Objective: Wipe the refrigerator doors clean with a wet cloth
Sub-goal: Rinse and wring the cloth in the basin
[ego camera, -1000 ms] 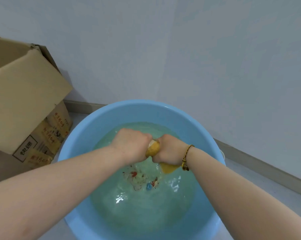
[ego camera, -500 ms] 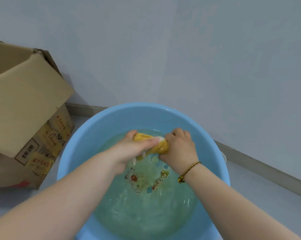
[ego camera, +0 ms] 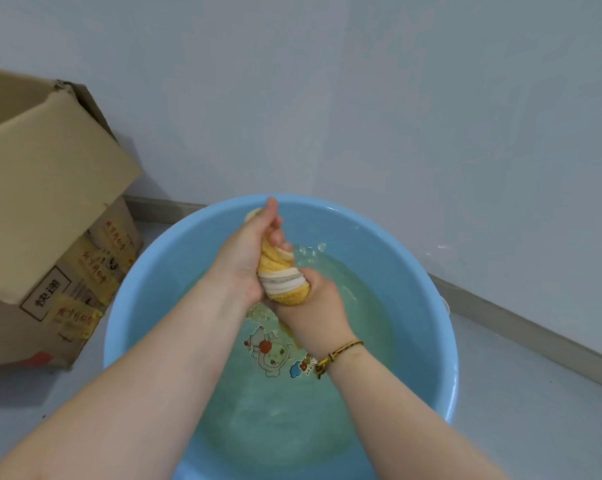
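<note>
A yellow cloth with white stripes (ego camera: 283, 280) is twisted into a tight roll above a blue basin (ego camera: 147, 282) of water. My left hand (ego camera: 244, 254) grips the roll's upper end, with fingers curled round it. My right hand (ego camera: 318, 306) grips its lower end; a braided bracelet sits on that wrist. Both hands are over the far half of the basin. No refrigerator is in view.
The basin stands on a pale floor beside a white wall with a grey skirting board (ego camera: 521, 317). An open cardboard box (ego camera: 43, 209) with printed labels stands close to the basin's left side. A cartoon picture (ego camera: 275, 355) shows through the water.
The cloth has risen out of the water and turned from lying across to standing nearly upright, twisted tighter. My left hand has gone up, and my right hand is now lower.
</note>
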Demonstrator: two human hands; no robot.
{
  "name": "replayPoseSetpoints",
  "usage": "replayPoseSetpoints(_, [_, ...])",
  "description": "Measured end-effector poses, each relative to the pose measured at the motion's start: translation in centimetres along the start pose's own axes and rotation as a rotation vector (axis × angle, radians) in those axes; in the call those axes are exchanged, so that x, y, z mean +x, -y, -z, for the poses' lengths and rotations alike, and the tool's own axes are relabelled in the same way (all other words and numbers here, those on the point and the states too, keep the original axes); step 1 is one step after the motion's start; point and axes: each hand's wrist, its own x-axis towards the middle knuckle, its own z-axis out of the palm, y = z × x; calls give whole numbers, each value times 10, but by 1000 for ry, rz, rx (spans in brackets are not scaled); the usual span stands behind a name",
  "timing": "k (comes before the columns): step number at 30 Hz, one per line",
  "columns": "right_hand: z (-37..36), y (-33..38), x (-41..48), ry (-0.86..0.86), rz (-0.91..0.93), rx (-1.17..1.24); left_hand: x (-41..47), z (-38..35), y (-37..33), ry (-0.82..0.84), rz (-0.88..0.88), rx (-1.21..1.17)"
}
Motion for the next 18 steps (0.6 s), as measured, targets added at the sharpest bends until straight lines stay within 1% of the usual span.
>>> replayPoseSetpoints(3, [7, 3, 1, 206, -60, 132, -5, 1, -1, 69, -7, 26])
replayPoseSetpoints(8, [21, 3, 3, 501, -173, 126, -5, 10, 2, 197, 41, 4])
replayPoseSetpoints(11, [23, 2, 2, 667, -276, 196, -7, 14, 3, 292, 73, 48])
replayPoseSetpoints(13, [24, 1, -1, 739, -312, 207, -10, 16, 1, 356, 103, 90])
replayPoseSetpoints(14, [26, 1, -2, 728, -299, 151, -11, 19, 1, 389, 111, 134])
replayPoseSetpoints(15, [29, 0, -2, 686, -256, 38, -12, 22, 1, 428, 122, 176])
replayPoseSetpoints(16, [33, 1, -3, 614, -173, -128, -12, 27, 2, 463, 138, 200])
replayPoseSetpoints(18, [44, 3, -1, 443, 87, -543, -11, 35, 5, 494, 180, 231])
